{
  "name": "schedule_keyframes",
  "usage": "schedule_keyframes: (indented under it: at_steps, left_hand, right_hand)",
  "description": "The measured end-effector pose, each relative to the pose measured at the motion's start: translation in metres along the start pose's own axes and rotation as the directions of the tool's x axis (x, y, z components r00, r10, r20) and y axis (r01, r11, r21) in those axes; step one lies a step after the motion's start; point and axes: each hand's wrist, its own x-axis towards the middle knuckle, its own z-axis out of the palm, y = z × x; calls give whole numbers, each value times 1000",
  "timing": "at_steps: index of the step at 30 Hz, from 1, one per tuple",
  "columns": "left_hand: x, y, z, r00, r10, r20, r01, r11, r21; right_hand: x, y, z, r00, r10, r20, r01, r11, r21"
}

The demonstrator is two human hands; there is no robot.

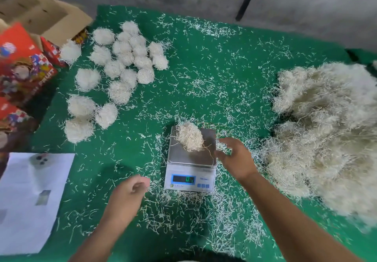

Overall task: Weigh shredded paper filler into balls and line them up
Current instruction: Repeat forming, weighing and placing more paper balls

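I saw my right hand (236,157) hovering with relaxed, spread fingers, empty, just right of the digital scale (191,159). The wad of shredded paper (189,137) lay on the steel pan just left of that hand. My left hand (130,192) hung loosely curled and empty near the scale's front-left corner. Finished balls (114,71) sat clustered far beyond it, the loose heap (326,129) well right of my right hand on the green desk (214,67)

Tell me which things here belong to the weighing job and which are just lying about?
Part of the job: digital scale, paper wad on it, big filler pile, finished balls, right hand, left hand.

Lying about: printed sheet, red gift boxes, cardboard carton.
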Motion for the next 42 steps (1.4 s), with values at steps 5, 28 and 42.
schedule_keyframes:
  at_steps: [5, 28, 42]
  left_hand:
    - [36, 29, -7, 998, 58, -7, -59, 998, -24]
    - [57, 40, 18, 988, 146, -49, -146, 989, -9]
    - [178, 84, 141, 892, 369, 262, -451, 671, 588]
  right_hand:
    - [-55, 51, 2, 984, 166, -59, -157, 979, 133]
    - [-91, 72, -1, 964, 253, -81, -229, 947, 223]
    - [-151, 113, -11, 949, 300, -97, -280, 943, 179]
